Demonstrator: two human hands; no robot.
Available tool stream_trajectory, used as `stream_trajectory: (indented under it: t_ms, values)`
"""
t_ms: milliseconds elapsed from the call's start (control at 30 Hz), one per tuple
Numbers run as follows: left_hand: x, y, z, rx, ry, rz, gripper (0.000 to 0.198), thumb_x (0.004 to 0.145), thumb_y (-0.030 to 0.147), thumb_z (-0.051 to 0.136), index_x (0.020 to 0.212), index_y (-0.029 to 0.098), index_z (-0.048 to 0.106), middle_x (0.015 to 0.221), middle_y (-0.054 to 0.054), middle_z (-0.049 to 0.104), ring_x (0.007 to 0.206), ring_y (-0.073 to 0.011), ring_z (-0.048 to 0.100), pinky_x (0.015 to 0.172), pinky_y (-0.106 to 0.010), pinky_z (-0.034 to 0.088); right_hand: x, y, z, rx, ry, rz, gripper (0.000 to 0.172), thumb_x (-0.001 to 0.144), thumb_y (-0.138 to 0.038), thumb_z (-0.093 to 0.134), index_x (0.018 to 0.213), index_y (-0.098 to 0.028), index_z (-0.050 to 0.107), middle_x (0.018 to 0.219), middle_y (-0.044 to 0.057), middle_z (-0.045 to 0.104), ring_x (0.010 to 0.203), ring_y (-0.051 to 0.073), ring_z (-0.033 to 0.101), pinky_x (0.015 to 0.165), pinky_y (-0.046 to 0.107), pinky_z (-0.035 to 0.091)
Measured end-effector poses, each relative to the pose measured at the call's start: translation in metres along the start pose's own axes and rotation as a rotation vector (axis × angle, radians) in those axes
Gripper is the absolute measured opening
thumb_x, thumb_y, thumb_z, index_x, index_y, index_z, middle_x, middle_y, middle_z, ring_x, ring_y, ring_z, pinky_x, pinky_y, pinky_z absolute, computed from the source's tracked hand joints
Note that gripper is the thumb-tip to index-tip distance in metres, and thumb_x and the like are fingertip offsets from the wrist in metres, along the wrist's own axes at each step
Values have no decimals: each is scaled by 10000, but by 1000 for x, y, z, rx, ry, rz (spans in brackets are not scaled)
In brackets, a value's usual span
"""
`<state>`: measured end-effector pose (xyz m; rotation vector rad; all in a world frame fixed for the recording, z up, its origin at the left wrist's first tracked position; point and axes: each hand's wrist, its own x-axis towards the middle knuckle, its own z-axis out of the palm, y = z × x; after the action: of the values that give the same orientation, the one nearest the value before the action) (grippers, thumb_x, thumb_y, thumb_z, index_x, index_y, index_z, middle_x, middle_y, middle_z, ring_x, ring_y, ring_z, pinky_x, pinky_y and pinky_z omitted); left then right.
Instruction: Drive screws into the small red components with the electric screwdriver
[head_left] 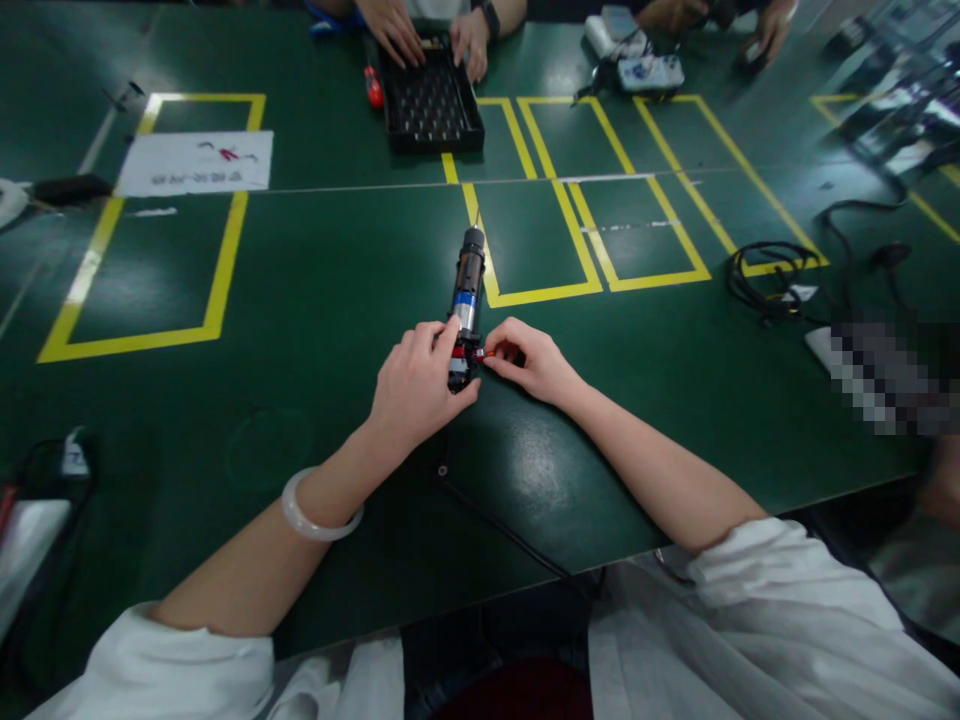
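Observation:
An elongated black device (469, 272) lies on the green table, its thin metal tip pointing away from me. It has a blue and silver cylindrical section, like a motor, and a red part near its base. My left hand (415, 380) is closed around the near end and covers part of it. Just to the right, my right hand (534, 362) pinches a small red-orange piece, perhaps a wire or connector, against the device's side. The exact shape of that piece is hidden by my fingertips.
Across the table (337, 270), a person's hands work at a black tray (435, 135) beside a red-handled tool (373, 88). A white sheet (196, 163) lies far left. Coiled black cable (772, 280) lies at right, and a black cord (502, 525) runs over the near edge.

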<state>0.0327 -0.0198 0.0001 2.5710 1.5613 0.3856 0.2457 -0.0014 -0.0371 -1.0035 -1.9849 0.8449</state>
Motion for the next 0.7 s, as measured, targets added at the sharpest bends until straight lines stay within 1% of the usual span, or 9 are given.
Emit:
stream_trajectory:
  t_ms: [200,300,400,533,700]
  values:
    - [0,1,0,8,-2,7,735,874,426,622,1514,109,447,1307,-203,580,1126,-373,578,928,-484,513,-1,-2,0,-46,-40,-23,22,932,-184,621,937,-205,618,941,36,585,825,168,592,760,308,501]
    - [0,1,1,12,-4,2,742,871,428,626,1513,100,449,1314,-205,583,1131,-373,584,939,-481,510,-1,-4,-1,-46,-22,-36,40,941,-188,620,959,-215,644,1007,56,611,908,188,601,800,324,516]
    - [1,1,0,21,2,-2,738,862,428,637,1509,121,459,1312,-198,590,1134,-375,591,931,-477,510,-1,-4,-2,-63,2,-49,52,952,-214,618,965,-221,668,1011,62,618,961,205,600,821,338,524]
    - [0,2,0,32,5,2,729,865,419,635,1511,131,458,1312,-199,593,1130,-381,593,916,-484,509,-2,-2,-2,-41,0,-66,85,962,-232,607,973,-219,690,989,59,642,953,204,622,846,357,534]
    - [-1,3,-1,44,-5,2,726,887,425,619,1516,105,448,1329,-208,586,1148,-382,589,926,-480,505,-3,-1,-2,-6,7,-69,119,962,-229,599,1002,-214,710,1011,67,680,922,193,641,812,341,538]
